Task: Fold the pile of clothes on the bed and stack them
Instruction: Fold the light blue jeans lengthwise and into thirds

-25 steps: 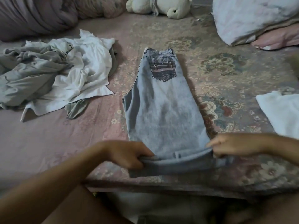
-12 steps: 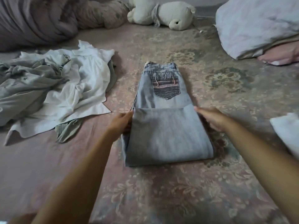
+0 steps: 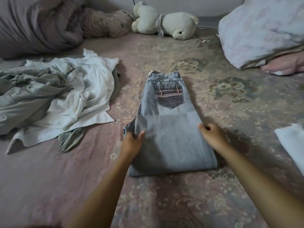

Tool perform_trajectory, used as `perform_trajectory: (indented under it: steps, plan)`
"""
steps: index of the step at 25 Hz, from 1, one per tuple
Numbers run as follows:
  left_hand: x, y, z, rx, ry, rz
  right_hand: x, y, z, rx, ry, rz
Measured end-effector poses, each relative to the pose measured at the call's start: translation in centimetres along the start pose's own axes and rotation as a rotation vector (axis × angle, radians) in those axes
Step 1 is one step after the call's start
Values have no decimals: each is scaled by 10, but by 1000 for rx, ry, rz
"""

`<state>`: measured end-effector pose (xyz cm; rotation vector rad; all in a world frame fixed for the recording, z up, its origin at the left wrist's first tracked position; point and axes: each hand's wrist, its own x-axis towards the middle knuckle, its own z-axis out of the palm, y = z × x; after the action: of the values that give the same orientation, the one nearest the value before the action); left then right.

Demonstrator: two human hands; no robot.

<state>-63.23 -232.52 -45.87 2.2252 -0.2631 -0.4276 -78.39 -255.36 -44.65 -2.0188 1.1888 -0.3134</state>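
Note:
Light blue jeans (image 3: 169, 137) lie in the middle of the bed, legs folded up over the thighs, the patterned back pocket showing near the waistband. My left hand (image 3: 132, 142) grips the folded layers at their left edge, thumb on top. My right hand (image 3: 211, 134) holds the right edge with curled fingers. A pile of unfolded clothes (image 3: 54, 96), white and grey-green, lies to the left. A folded white garment (image 3: 292, 142) sits at the right edge.
The bed (image 3: 230, 104) has a pink floral sheet. A stuffed toy (image 3: 166, 25) lies at the back. A rolled blanket (image 3: 49, 22) fills the back left, and pillows (image 3: 263, 30) the back right.
Both hands lifted the leg hems from the near edge and folded them up over the jeans. They then slid down the sides and now hold the folded part's edges.

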Motion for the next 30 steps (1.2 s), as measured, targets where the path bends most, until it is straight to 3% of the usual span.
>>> perform_trajectory:
  steps: [3,7,11,15,21,23,25,26,28,30]
  plan:
    - [-22,-9,6,121,57,59,-13,10,0,-187,-4,-7]
    - [-21,5,10,63,226,163,-18,0,14,-148,200,-103]
    - [-15,-1,22,280,142,90,-15,11,27,-175,171,-78]
    - [0,5,17,170,208,153,-2,1,23,-93,246,-146]
    - [10,7,31,468,133,125,16,6,41,-182,98,34]
    - [10,11,27,548,182,155,8,-6,37,-367,208,-104]
    - [-1,12,26,633,295,405,-6,-11,34,-569,387,-462]
    - [-11,9,28,653,238,577,-16,-7,36,-615,403,-650]
    - [-31,-6,36,765,19,791,-38,12,47,-698,251,-801]
    - [-36,-15,38,819,-186,801,-48,37,52,-783,37,-778]
